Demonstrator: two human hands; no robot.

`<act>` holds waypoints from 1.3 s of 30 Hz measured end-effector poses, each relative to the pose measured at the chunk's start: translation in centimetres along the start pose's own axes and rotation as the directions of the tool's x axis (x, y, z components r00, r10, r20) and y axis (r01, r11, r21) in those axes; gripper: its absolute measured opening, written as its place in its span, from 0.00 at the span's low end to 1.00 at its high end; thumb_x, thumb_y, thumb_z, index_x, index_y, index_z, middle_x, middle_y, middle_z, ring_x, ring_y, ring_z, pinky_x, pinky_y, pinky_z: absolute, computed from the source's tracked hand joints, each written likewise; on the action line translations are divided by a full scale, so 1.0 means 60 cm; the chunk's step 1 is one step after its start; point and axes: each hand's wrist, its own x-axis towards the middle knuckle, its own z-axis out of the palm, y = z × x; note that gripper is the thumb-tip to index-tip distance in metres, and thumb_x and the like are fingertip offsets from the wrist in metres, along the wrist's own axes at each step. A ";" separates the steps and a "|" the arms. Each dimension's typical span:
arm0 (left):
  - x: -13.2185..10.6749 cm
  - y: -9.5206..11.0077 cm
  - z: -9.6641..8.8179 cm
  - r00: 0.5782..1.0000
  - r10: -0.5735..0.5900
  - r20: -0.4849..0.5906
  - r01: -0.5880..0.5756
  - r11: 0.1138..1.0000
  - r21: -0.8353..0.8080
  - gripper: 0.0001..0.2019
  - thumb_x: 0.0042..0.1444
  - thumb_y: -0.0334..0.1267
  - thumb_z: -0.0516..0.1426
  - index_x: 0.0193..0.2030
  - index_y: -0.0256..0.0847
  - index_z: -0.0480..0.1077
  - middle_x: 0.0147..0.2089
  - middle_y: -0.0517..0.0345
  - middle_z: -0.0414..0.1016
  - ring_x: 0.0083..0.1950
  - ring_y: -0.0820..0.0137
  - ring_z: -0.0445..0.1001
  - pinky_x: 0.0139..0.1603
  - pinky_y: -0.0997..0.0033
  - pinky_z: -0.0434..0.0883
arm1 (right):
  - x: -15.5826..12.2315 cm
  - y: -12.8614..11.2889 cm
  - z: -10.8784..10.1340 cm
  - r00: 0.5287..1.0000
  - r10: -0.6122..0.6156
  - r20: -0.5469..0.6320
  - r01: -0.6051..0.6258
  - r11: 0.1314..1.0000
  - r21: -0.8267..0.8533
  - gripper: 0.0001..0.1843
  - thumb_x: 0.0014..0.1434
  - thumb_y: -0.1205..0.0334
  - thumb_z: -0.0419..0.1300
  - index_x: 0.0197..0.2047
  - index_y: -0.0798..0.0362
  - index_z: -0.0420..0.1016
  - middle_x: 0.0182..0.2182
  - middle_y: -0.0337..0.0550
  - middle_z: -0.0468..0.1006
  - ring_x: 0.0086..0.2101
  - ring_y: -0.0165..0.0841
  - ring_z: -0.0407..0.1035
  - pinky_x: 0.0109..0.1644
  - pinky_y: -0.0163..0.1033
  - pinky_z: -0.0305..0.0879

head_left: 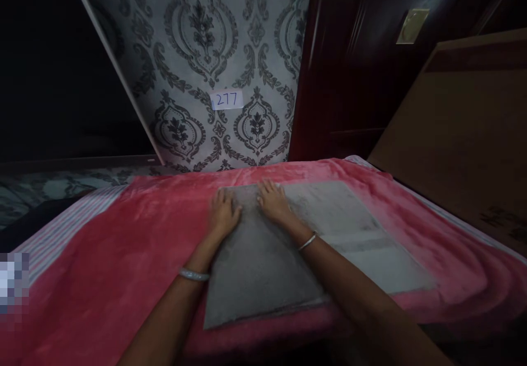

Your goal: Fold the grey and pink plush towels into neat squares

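A flat grey piece [263,272] that looks like a cloth or thin mat lies on the pink blanket [135,256]. Its left part is darker; the right part is paler, with a grey band across it. My left hand [223,215] rests at its far left corner, fingers stretched out and slightly blurred. On the far edge, to the right of that, my right hand [274,201] lies flat with its fingers spread. Neither hand grips anything that I can see. A bracelet shows on each wrist.
Striped fabric [78,223] shows beneath the blanket's left side. Behind stands a patterned wall with a paper label [226,99] reading 277. A large dark screen [69,69] is at left. A cardboard box [465,130] stands at right, beside a dark red wooden panel [349,58].
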 end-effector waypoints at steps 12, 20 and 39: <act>-0.026 0.029 0.025 0.964 0.100 0.245 -0.132 0.985 0.115 0.34 0.65 0.57 0.48 0.74 0.46 0.57 0.77 0.41 0.50 0.78 0.45 0.46 0.73 0.37 0.47 | 0.015 0.023 0.051 0.991 0.044 0.123 -0.043 0.999 -0.011 0.34 0.72 0.45 0.44 0.75 0.51 0.53 0.74 0.51 0.49 0.72 0.44 0.42 0.73 0.57 0.39; -0.005 0.027 0.010 0.951 0.091 0.294 -0.118 0.990 0.076 0.34 0.64 0.59 0.48 0.73 0.45 0.59 0.77 0.42 0.51 0.77 0.48 0.49 0.73 0.40 0.51 | 0.014 0.023 0.052 0.993 0.045 0.112 -0.043 0.999 -0.021 0.33 0.72 0.46 0.44 0.75 0.50 0.54 0.74 0.52 0.49 0.72 0.44 0.43 0.72 0.57 0.40; 0.000 0.018 -0.021 0.933 0.059 0.355 -0.079 0.996 0.043 0.35 0.64 0.58 0.50 0.72 0.40 0.59 0.77 0.38 0.47 0.78 0.47 0.42 0.73 0.34 0.42 | 0.012 0.023 0.041 0.984 0.078 0.162 -0.076 0.997 -0.017 0.34 0.72 0.45 0.43 0.75 0.50 0.51 0.74 0.53 0.47 0.72 0.46 0.41 0.72 0.58 0.39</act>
